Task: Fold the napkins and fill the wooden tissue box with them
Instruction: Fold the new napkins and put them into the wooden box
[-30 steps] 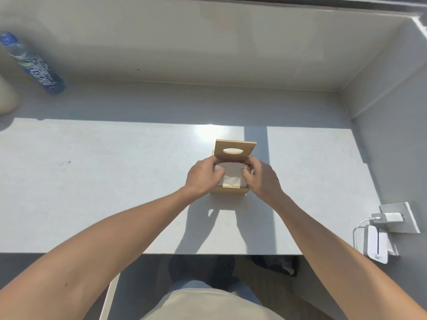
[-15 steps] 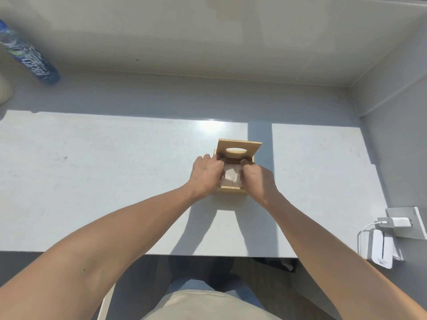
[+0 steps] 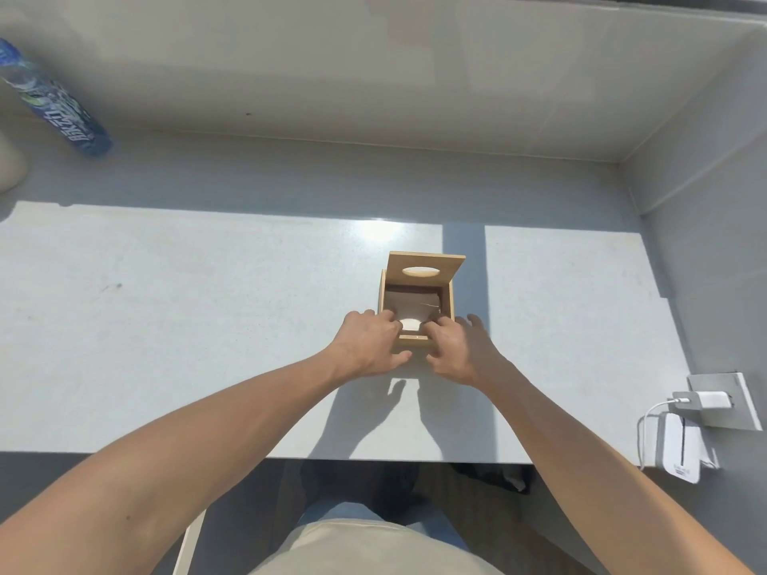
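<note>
Wooden tissue box [image 3: 415, 325] — pale, square, smooth-sided — sits on the bench [image 3: 166, 325] right of centre, toward the near edge. Its flat lid [image 3: 425, 269], cut with an oval slot, stands tilted up at the far side. Inside, folded napkins [image 3: 413, 305] lie flat, mostly shaded, with one lit oval patch near the front wall. The left hand [image 3: 369, 346] and right hand [image 3: 454, 350] flank the near wall, fingers loosely spread and hooked over the rim, clamped on nothing. A blue plastic bottle [image 3: 54, 105] stands far left.
</note>
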